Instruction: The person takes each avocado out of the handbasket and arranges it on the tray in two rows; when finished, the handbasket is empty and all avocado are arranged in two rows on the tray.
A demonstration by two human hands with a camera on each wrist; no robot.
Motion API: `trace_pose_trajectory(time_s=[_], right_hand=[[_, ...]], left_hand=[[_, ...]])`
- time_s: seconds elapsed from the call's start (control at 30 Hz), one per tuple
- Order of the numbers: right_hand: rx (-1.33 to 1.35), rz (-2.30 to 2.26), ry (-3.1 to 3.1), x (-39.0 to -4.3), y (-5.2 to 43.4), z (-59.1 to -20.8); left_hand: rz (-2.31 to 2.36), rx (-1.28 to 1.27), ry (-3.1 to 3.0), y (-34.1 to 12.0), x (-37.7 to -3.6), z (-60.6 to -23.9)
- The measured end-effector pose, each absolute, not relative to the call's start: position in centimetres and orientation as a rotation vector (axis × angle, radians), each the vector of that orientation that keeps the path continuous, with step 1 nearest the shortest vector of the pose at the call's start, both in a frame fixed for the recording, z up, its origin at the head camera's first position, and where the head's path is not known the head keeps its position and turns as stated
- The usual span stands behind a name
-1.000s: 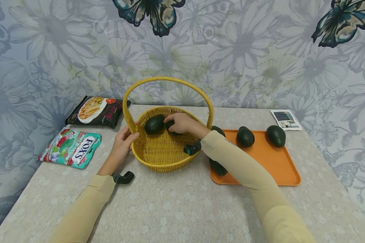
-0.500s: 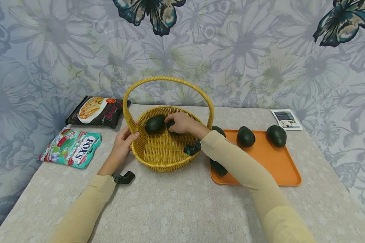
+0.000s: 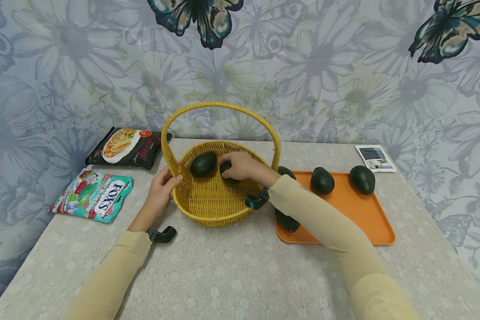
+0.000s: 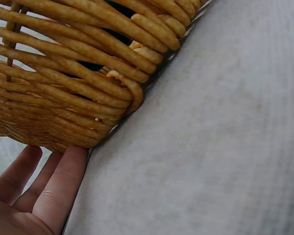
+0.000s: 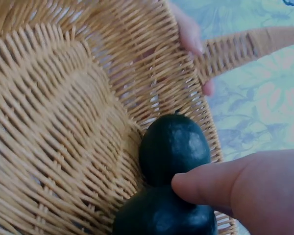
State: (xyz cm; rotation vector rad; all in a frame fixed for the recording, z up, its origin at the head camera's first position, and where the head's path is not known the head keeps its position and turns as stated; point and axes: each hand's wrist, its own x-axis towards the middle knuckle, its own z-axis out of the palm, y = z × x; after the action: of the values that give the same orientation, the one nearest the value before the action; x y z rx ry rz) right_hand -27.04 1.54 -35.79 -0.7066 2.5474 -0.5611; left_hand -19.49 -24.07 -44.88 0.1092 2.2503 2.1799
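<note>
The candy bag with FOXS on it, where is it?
In the head view, the FOXS candy bag lies on the table's left side, just in front of the black noodle packet and left of the left hand holding the wicker basket.

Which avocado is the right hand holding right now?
The right hand grips the avocado in the basket, beside the free avocado; the rest lie on the orange tray.

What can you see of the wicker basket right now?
The wicker basket is round, shallow and woven from yellow-tan cane, with one tall arched handle across it. It stands upright on the table, left of the orange tray. The left hand holds its left rim by the handle's base. Inside lie two dark green avocados: one free, one under the right hand, whose grip is still on it.
</note>
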Motion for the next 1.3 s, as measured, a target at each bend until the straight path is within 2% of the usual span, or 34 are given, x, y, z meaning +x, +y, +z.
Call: trace_pose_trajectory(time_s=[0.3, 0.67, 1.3], right_hand=[[-0.730, -0.591, 2.495, -25.6, 2.1, -35.1], [-0.933, -0.609, 2.449, -23.2, 3.9, -34.4], [-0.923, -0.863, 2.347, -20.6, 8.3, -31.5]], left_hand=[[2.183, 0.093, 2.246, -24.0, -19.5, -45.0], [2.187, 0.084, 2.249, -23.9, -19.5, -45.0], [2.181, 0.107, 2.267, -24.1, -19.6, -45.2]])
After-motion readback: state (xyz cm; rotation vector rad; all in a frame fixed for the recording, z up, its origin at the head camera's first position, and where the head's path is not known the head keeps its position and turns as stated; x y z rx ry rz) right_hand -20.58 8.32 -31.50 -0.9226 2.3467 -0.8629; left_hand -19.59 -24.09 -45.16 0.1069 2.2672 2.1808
